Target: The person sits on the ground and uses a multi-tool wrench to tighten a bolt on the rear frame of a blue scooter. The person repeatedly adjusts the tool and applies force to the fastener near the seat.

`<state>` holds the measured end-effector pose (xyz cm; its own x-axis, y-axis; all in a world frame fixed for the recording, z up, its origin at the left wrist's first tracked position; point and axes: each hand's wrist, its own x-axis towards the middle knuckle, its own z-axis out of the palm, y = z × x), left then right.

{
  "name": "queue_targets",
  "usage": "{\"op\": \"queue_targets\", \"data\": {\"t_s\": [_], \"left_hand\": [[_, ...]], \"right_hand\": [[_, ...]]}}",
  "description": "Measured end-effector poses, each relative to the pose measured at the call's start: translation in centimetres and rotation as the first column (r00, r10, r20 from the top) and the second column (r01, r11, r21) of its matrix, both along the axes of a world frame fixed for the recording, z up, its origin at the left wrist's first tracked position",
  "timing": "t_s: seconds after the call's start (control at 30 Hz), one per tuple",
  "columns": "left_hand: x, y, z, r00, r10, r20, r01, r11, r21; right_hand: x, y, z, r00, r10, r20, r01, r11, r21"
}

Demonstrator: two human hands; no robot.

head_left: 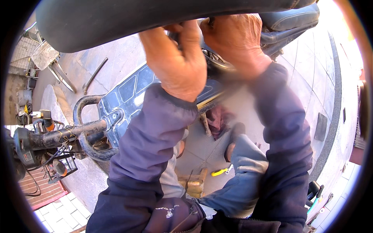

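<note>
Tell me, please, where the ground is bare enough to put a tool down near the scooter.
Bare paving lies to the right, between the scooter's rear and the dark curb. A smaller patch lies between the bicycle and the footboard. It is crowded under the left hand and right hand, by the knees where the yellow screwdriver lies, and at the handlebar.

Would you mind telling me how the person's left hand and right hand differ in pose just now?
The left hand sits lower and nearer the camera, its back facing up; the right hand reaches higher, towards the scooter seat.
The left hand's fingers curl upward under the dark curved part; the right hand's fingers are hidden behind it.
Both are bare, come out of dark blue sleeves and work close together on the scooter.
</note>
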<state>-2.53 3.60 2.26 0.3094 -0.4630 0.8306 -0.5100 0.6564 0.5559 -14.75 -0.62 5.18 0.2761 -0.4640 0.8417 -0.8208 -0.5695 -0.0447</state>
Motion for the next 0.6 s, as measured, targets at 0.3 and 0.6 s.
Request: {"op": "queue_targets", "data": {"t_s": [0.3,0.6], "left_hand": [[-2.9,2.6,-1.0,0.987,-0.118,0.109,0.080,0.948,0.308],[-3.6,-1.3,-0.1,0.870,-0.397,-0.293,0.483,0.809,0.335]], "right_hand": [[-0.7,-0.5,0.5,0.998,0.032,-0.050,-0.031,0.999,0.018],[-1.4,-0.7,0.1,0.994,-0.027,-0.109,0.044,0.986,0.163]]}}
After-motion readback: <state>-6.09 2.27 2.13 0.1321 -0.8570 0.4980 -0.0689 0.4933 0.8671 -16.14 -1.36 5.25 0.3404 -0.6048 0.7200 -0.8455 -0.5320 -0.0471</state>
